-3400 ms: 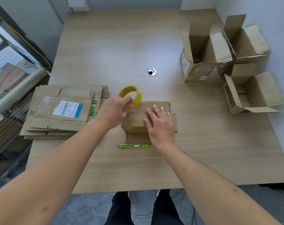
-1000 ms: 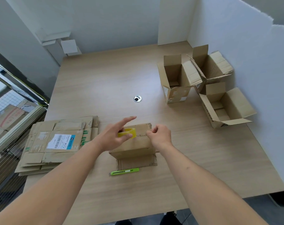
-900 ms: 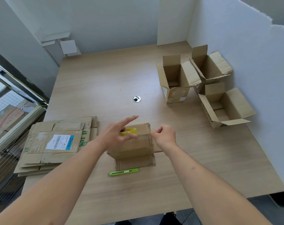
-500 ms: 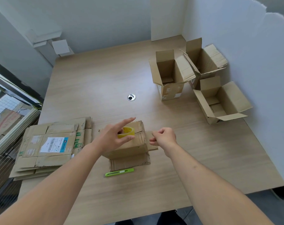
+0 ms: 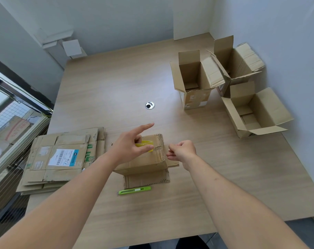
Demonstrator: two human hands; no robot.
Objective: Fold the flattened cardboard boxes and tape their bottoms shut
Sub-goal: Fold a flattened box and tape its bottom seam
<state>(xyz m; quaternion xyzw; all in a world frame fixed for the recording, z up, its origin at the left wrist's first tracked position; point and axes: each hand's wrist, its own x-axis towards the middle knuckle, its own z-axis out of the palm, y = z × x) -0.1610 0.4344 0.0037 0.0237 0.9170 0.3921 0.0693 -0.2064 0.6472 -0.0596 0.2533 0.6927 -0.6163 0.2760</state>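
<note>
Now the folded cardboard box (image 5: 143, 159) sits bottom-up at frame centre, its top half hidden by the left hand (image 5: 129, 148), which grips the yellow tape roll (image 5: 145, 147) with its forefinger raised. The right hand (image 5: 182, 150) pinches something too small to see; it has drawn further right than a moment ago.

Wooden table (image 5: 102, 87), round metal grommet (image 5: 150, 105) set at its middle, white walls (image 5: 116, 18), wire mesh (image 5: 7, 114) at left

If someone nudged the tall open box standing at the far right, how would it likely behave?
The tall open box looks empty, so probably light and easy to slide. It stands narrow and high, so a push near its top may tip it. Its raised flaps would likely flex.
</note>
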